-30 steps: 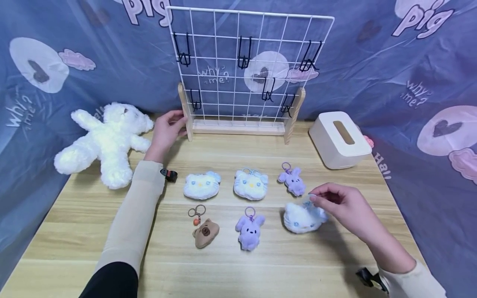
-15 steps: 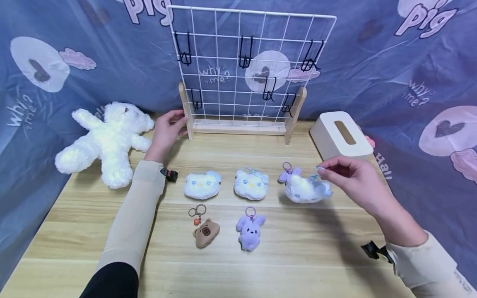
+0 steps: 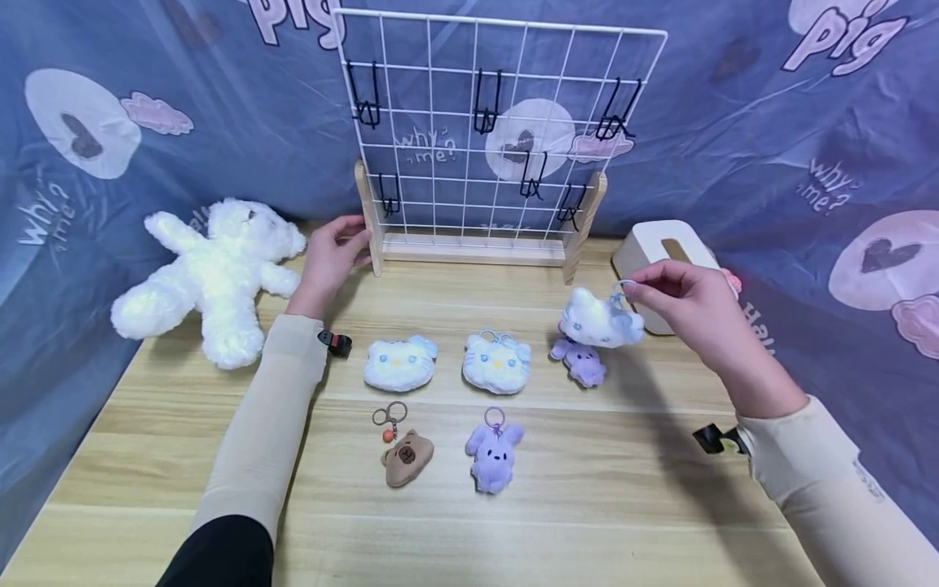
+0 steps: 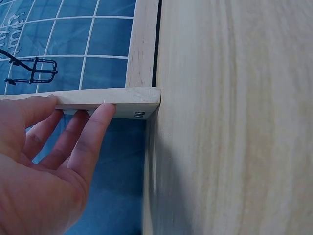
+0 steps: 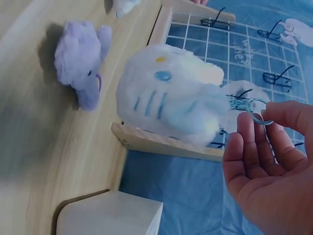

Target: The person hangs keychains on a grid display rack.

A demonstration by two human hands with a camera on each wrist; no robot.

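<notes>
The right hand [image 3: 693, 318] pinches the blue ring [image 5: 264, 115] of a white cat plush keychain [image 3: 597, 319], which hangs above the table in front of the tissue box. At the rack's left wooden post [image 3: 370, 218], the left hand [image 3: 330, 257] holds the post's edge between thumb and fingers, as the left wrist view [image 4: 105, 98] also shows. Black hooks [image 3: 487, 102] hang on the white wire grid [image 3: 506, 75]. Below the held plush lies a purple plush [image 3: 584, 364], partly covered from the head view.
Two white cat plushes [image 3: 399, 364] [image 3: 496, 364], a brown plush [image 3: 407, 458] and another purple plush [image 3: 494, 458] lie on the wooden table [image 3: 381, 538]. A white teddy bear [image 3: 220, 277] is at the left, a tissue box [image 3: 645, 244] at the back right.
The right hand has lifted the white cat plush off the table and carried it toward the back, past the purple plush. The left hand stays at the post.
</notes>
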